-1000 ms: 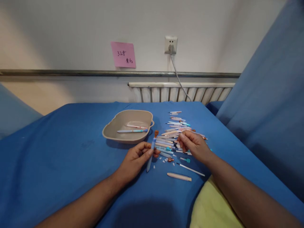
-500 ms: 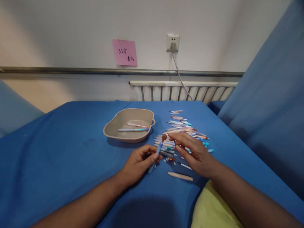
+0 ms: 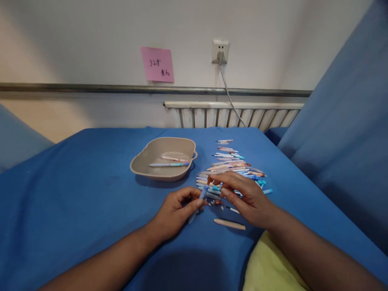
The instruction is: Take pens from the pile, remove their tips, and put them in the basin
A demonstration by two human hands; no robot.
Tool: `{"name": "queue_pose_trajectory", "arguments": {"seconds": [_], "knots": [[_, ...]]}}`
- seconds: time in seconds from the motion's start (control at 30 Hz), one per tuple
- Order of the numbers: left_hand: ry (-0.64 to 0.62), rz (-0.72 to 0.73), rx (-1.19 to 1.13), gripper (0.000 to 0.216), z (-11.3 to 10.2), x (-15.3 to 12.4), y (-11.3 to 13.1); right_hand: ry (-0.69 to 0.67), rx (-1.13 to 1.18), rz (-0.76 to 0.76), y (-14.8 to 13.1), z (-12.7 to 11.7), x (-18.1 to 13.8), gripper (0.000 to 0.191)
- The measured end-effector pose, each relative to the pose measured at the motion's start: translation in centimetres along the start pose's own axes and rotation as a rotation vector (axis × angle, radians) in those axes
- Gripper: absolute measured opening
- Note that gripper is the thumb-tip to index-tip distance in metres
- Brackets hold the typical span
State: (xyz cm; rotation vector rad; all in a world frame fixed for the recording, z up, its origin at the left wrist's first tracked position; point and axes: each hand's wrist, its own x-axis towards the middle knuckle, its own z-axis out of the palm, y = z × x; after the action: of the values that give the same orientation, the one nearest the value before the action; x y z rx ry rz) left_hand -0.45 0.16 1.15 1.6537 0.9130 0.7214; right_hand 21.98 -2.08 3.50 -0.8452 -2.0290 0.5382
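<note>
Wall rail (image 3: 121,88), radiator (image 3: 200,105) and blue curtains (image 3: 339,101) suggest a ward-like indoor room.

Head-worn, single view, looking forward and down past both forearms (image 3: 127,254), near the hands (image 3: 176,208), across blue cloth (image 3: 75,194), facing pale wall (image 3: 106,40) beyond.

The left hand (image 3: 178,208) grips a blue pen (image 3: 204,192) at a tilt; the right hand (image 3: 247,200) has its forefinger at the brown topper (image 3: 209,180), thumb apart. Many loose pens (image 3: 218,167) lie beyond on the blue sheet (image 3: 106,210), beside a beige basin (image 3: 162,177) holding two more.
</note>
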Motion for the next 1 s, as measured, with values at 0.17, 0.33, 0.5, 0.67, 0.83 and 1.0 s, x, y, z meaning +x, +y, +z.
{"name": "queue_pose_trajectory", "arguments": {"seconds": [0.17, 0.33, 0.5, 0.67, 0.83, 1.0], "knots": [[-0.010, -0.001, -0.022, 0.018, 0.0, 0.0, 0.1, 0.013, 0.047, 0.033, 0.3, 0.3, -0.2, 0.040], [0.027, -0.022, -0.053, 0.018, 0.2, 0.0, 0.4, 0.080, 0.125, 0.110, 1.0, 0.6, -0.7, 0.042], [0.157, -0.012, -0.074, 0.018, -0.6, 0.0, 2.1, 0.168, 0.148, 0.191, 1.9, 0.5, -0.8, 0.034], [0.401, 0.119, 0.041, 0.019, -4.4, 0.7, 5.7, 0.148, 0.144, 0.273, 2.6, 0.6, -0.8, 0.029], [0.379, 0.163, 0.509, 0.025, -9.9, 2.7, 7.1, 0.138, 0.127, 0.306, 3.0, 0.7, -1.0, 0.028], [0.144, 0.106, 0.982, 0.029, -13.1, 4.7, 5.4, 0.105, 0.128, 0.338, 2.7, 0.8, -0.9, 0.028]]}}
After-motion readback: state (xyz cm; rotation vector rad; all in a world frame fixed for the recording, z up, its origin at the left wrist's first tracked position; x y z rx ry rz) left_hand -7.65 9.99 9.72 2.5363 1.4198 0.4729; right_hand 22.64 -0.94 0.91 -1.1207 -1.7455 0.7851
